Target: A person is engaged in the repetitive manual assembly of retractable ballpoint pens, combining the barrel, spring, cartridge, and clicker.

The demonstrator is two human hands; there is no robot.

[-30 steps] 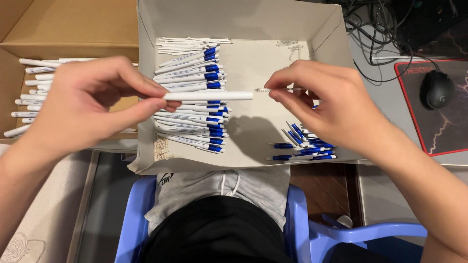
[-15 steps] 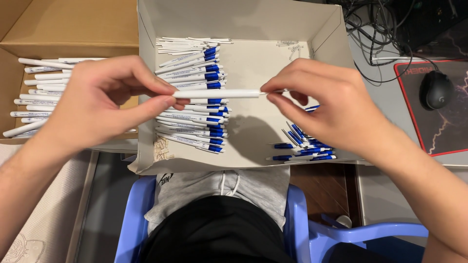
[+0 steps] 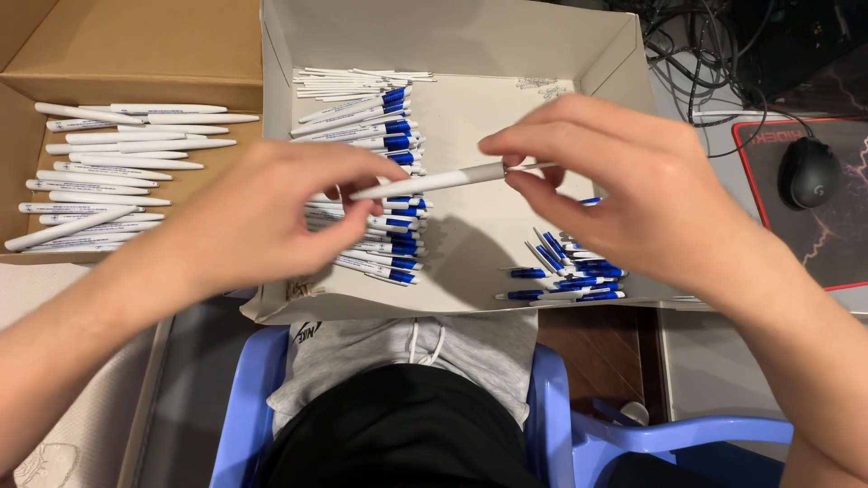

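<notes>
Pen barrel, white and unprinted, is pinched between both my hands above the open white box. My left hand clamps the lower end between thumb and fingers; my right hand closes fingertips around the far end, where a thin refill shows at the barrel's mouth.

Change noted: half a second ago the barrel lay level between my hands; it now tilts, the end at my right hand raised and the end at my left hand dropped. My right fingers have also shifted from gripping the barrel itself to nipping the slim piece at its tip. I judge this to mean the insert is being seated or drawn at that end, though I cannot tell which.

Below my left grip lies the row of finished pens with blue clips, stacked side by side in the box. Below my right wrist sits a loose heap of blue parts. Beyond my left hand, a brown carton holds plain white barrels. Past my right hand, a black mouse rests on a dark mat. Neither stack appears disturbed since the previous view.
</notes>
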